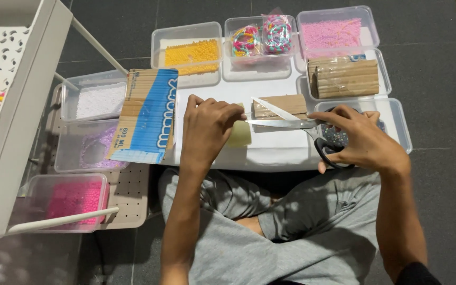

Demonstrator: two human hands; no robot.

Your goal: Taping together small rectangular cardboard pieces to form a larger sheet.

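Pale yellow is the strip of sheet material [240, 134] pinched in your left hand [207, 129], the fingers curled down and closed on its top edge near the centre of the white tray table [270, 153]. Your right hand [362, 140], off at 3 o'clock from the left, grips the black handles of the scissors [291, 122], fingers through the loops; the blades stand parted, one pointing up toward 10 o'clock, the other running flat toward the strip and reaching it, though whether steel actually touches the sheet is hard to tell under your knuckles. Just beyond the blades, at 12 o'clock from the strip, lies a brown cardboard piece [283, 104]. A blue and brown carton flap [149, 116] leans at 9 o'clock from your left hand. Along the far edge sit clear tubs: yellow beads [192, 53] at 12 o'clock, bead bracelets [262, 36] next to them, pink beads [331, 32] at 1 o'clock, and cardboard rolls [344, 78] just below those. At 9 o'clock sit a white bead tub [98, 100], a lilac one [93, 150], and a hot pink one [75, 200] nearer you.
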